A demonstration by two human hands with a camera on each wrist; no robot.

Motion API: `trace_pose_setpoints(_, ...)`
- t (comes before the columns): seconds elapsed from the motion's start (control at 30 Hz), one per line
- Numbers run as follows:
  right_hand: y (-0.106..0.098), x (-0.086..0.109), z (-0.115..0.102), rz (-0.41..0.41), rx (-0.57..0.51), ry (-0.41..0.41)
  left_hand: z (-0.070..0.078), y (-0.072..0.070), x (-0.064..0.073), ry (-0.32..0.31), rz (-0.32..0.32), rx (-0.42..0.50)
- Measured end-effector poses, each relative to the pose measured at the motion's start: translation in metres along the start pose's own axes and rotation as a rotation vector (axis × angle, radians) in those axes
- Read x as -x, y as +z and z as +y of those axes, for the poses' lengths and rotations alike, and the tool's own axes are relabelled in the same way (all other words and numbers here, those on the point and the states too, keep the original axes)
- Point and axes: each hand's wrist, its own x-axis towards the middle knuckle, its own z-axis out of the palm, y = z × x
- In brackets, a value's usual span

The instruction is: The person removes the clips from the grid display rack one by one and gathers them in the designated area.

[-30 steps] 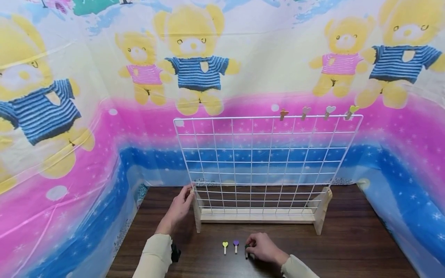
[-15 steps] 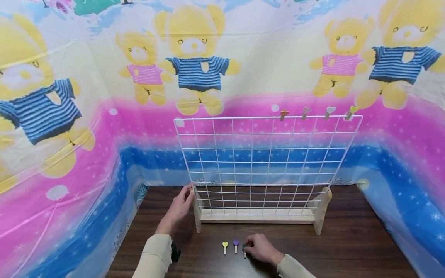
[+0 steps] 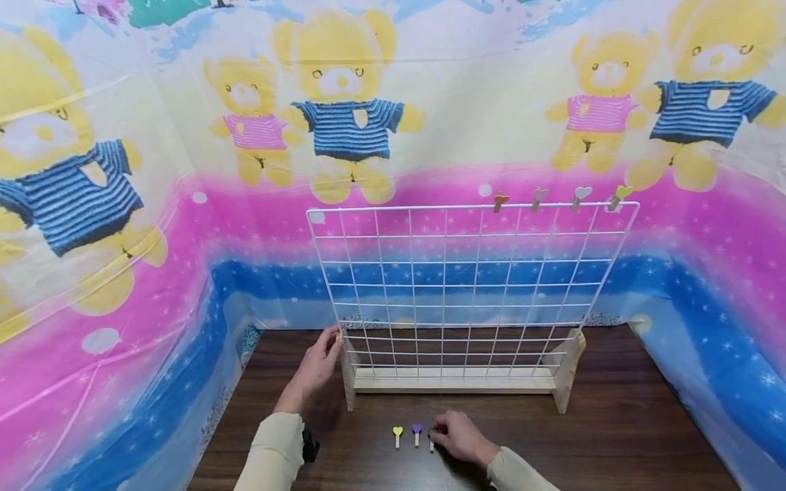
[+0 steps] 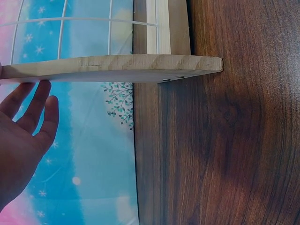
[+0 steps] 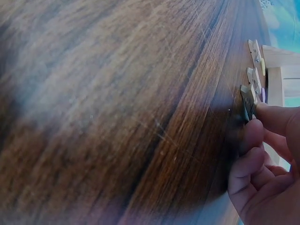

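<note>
Wooden clothespin [image 5: 249, 99] pokes out between thumb and fingertips of the right hand [image 3: 462, 437].

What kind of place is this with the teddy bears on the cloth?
Maybe a little tabletop workspace, though I can't tell which room. A teddy-bear cloth hangs around a dark wooden table, and a white wire grid stands there with heart clips on top.

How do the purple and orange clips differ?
The purple clip lies on the table; the orange clip stands on the top wire. The purple clip's heart is purple; the orange clip's, orange. The purple clip is near the right hand, the orange clip isn't. Both carry hearts.
</note>
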Motion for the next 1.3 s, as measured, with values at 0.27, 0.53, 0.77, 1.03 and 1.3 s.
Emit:
trace_pose_setpoints(0.27, 0.003, -0.002, 0.006, -0.003, -0.004, -0.013, 0.001, 0.001, 0.0, 0.005, 0.013, -0.014)
trace_pose_setpoints(0.53, 0.002, -0.002, 0.005, -0.002, -0.02, 0.005, 0.0, 0.001, 0.0, 0.003, 0.016, -0.016)
trace_pose_setpoints(0.77, 0.003, -0.001, 0.005, 0.032, -0.006, -0.03, -0.001, 0.001, 0.0, -0.004, 0.008, -0.013)
trace_pose_setpoints(1.03, -0.008, 0.001, 0.003, -0.032, -0.029, 0.054, -0.002, 0.002, 0.0, 0.003, 0.017, -0.013)
trace_pose_setpoints(1.3, -0.042, -0.003, -0.004, 0.008, 0.023, -0.007, 0.0, 0.0, -0.001, -0.01, 0.005, -0.007)
